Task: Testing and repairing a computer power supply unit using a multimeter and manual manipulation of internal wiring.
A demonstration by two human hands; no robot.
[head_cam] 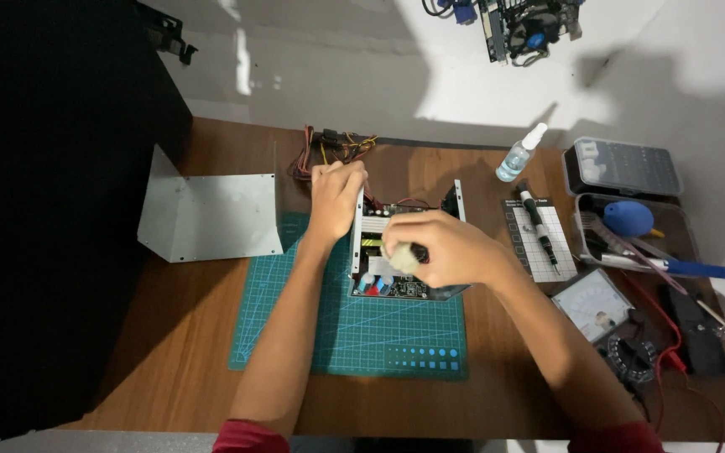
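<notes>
Brush (pixel 402 258) gripped in right hand (pixel 451 249) over open power supply (pixel 383 273); left hand (pixel 335 198) clasps its casing's far left edge.

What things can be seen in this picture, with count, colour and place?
power supply unit: 1, open metal case, on mat
brush: 1, pale bristles, over unit
cutting mat: 1, green, table centre
metal cover: 1, grey, left
spray bottle: 1, clear, back
multimeter: 1, pale dial, right
tool tray: 1, clear, right
table: 1, brown wood
left hand: steadies unit
right hand: grips brush
</notes>
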